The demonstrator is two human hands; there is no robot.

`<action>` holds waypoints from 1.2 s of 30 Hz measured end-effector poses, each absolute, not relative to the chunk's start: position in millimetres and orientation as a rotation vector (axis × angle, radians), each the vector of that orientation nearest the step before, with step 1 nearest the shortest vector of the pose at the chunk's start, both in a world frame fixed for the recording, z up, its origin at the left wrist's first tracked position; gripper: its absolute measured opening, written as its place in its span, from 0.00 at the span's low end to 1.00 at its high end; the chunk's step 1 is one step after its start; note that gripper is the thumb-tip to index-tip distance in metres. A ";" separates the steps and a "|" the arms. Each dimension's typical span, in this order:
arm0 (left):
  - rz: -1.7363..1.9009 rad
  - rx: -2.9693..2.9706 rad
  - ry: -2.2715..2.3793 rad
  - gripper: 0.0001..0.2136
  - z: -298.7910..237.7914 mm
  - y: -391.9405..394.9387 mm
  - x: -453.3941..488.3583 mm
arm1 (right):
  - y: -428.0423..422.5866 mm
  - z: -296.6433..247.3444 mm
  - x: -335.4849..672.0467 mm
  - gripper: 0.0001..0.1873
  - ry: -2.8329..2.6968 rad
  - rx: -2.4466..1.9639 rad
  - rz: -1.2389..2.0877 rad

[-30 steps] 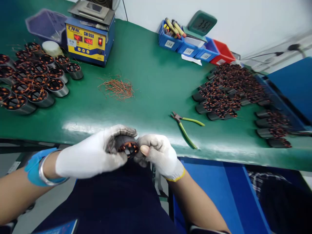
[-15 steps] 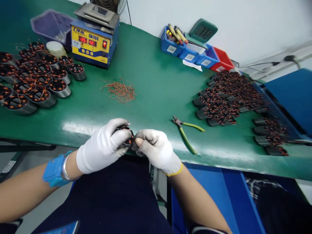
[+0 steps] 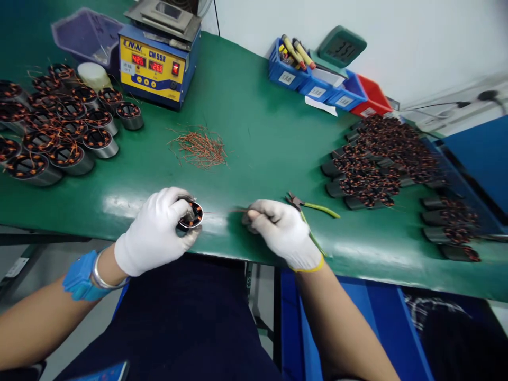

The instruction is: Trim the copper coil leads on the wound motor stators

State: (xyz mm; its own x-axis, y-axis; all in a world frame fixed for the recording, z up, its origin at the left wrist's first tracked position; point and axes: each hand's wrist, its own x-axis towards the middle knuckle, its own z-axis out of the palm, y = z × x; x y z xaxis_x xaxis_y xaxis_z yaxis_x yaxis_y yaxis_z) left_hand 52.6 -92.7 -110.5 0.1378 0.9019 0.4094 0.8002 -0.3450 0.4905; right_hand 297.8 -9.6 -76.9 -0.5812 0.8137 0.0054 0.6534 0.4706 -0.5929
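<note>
My left hand, in a white glove, is wrapped round a motor stator with copper windings, near the table's front edge. A thin copper wire stretches from the stator's right side to my right hand. The gloved fingers of that hand are pinched on the wire's end. Just beyond my right hand lie cutting pliers with green handles, one handle partly hidden by the hand. A heap of cut copper wire pieces lies on the green table ahead of my hands.
Several stators stand at the left, near a blue and yellow device with red digits. Many more stators are grouped at the right. Small blue bins, a red bin and a digital clock line the wall.
My right hand has moved away to the right from the stator, drawing the copper wire out straight. My left hand, still holding the stator, has shifted slightly left.
</note>
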 end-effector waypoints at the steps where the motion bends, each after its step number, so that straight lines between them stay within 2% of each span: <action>1: 0.997 2.230 1.717 0.07 -111.0 -91.9 51.2 | -8.1 -73.4 304.7 0.14 -2.361 -1.266 0.693; 3: 1.022 2.189 1.732 0.10 -111.8 -90.6 49.6 | -9.0 -65.3 307.7 0.10 -2.319 -1.141 0.370; 5: 1.026 2.146 1.746 0.13 -112.3 -90.0 49.3 | -14.5 -59.7 293.5 0.14 -2.434 -0.893 0.056; 6: 1.025 2.136 1.755 0.14 -112.3 -90.0 49.4 | -17.9 -59.0 280.9 0.17 -2.526 -0.782 -0.051; 8: 1.047 2.158 1.746 0.18 -112.0 -90.3 49.8 | -22.8 -62.2 251.8 0.12 -2.719 -0.696 -0.148; 9: 1.054 2.184 1.727 0.19 -111.7 -90.5 50.0 | -23.1 -65.3 239.1 0.10 -2.791 -0.684 -0.151; 12: 1.033 2.229 1.716 0.16 -109.6 -91.0 49.8 | -13.8 -72.9 229.0 0.17 -2.896 -0.735 -0.127; 16: 0.958 2.076 1.902 0.13 -103.6 -88.4 47.5 | 9.8 -69.1 298.1 0.11 -2.742 -0.974 -0.179; 19: 0.879 1.955 1.977 0.16 -95.6 -81.9 44.2 | 13.5 -64.3 373.5 0.15 -2.472 -1.435 -0.263; 20: 0.827 1.941 1.968 0.17 -92.7 -79.0 42.8 | 9.7 -64.8 393.3 0.20 -2.440 -1.625 -0.311; 23: 0.637 1.975 1.898 0.13 -85.4 -69.4 39.0 | -12.0 -75.5 421.7 0.27 -2.497 -1.946 -0.298; 26: 0.569 2.033 1.827 0.07 -82.9 -61.6 36.3 | -29.1 -92.5 413.9 0.29 -2.524 -1.821 -0.177; 27: 0.589 2.031 1.815 0.06 -83.0 -59.9 35.6 | -29.5 -97.1 409.8 0.32 -2.508 -1.768 -0.176; 31: 0.716 1.927 1.761 0.05 -85.5 -56.4 32.9 | -6.0 -103.8 417.4 0.61 -2.479 -1.797 -0.155; 33: 0.774 1.840 1.707 0.07 -87.0 -55.6 31.8 | 7.4 -102.8 434.0 0.61 -2.580 -1.799 -0.054; 36: 0.842 1.724 1.666 0.08 -88.9 -54.0 31.8 | 12.0 -99.9 453.7 0.55 -2.676 -1.761 0.029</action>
